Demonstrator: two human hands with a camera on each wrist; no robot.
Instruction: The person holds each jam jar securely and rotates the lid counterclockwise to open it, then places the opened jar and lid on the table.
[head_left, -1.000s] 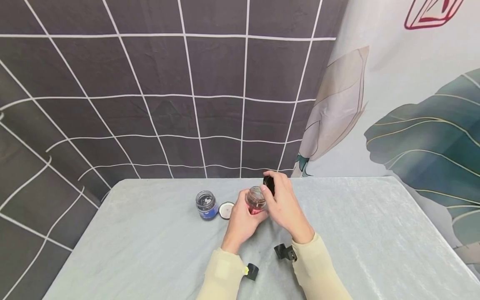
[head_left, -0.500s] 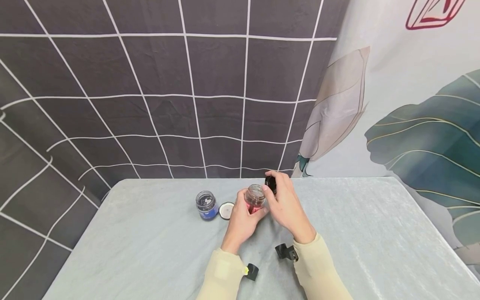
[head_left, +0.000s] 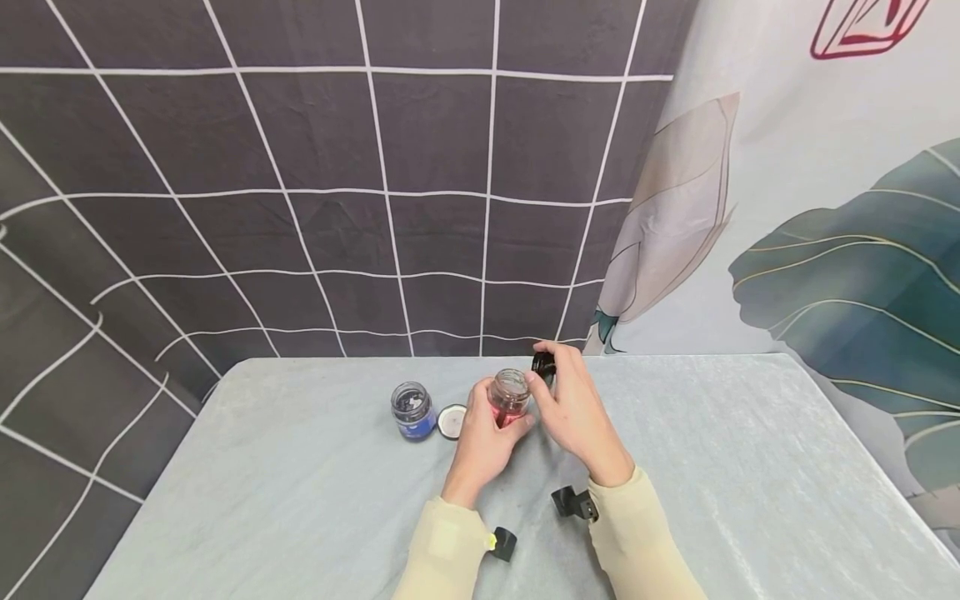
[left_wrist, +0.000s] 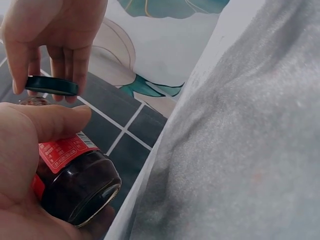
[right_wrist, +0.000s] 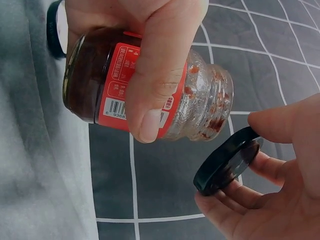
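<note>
My left hand [head_left: 483, 442] grips a glass jar [right_wrist: 145, 90] with a red label, its thumb lying across the label. Dark sauce fills the jar's lower part, and reddish bits cling inside the bare threaded neck. In my right hand [head_left: 573, 408] a black lid [right_wrist: 227, 160] is pinched at its edge between thumb and fingers. The lid is off the jar, tilted and just beside the mouth. Left of the left hand stands an uncapped jar [head_left: 413, 411] with a blue label and dark contents. A white-lined lid [head_left: 452, 422] lies inside-up between that jar and the left hand.
Everything is over a table with a pale grey cloth [head_left: 285, 483]. A dark tile-patterned curtain [head_left: 315, 167] hangs behind it, with a leaf-print curtain [head_left: 825, 250] at the right. Small black wrist devices [head_left: 504, 544] show at both sleeves.
My right hand has drifted slightly right with the black lid, widening the gap to the jar. The left hand has tilted the jar a little. The blue-labelled jar and white-lined lid stay put.
</note>
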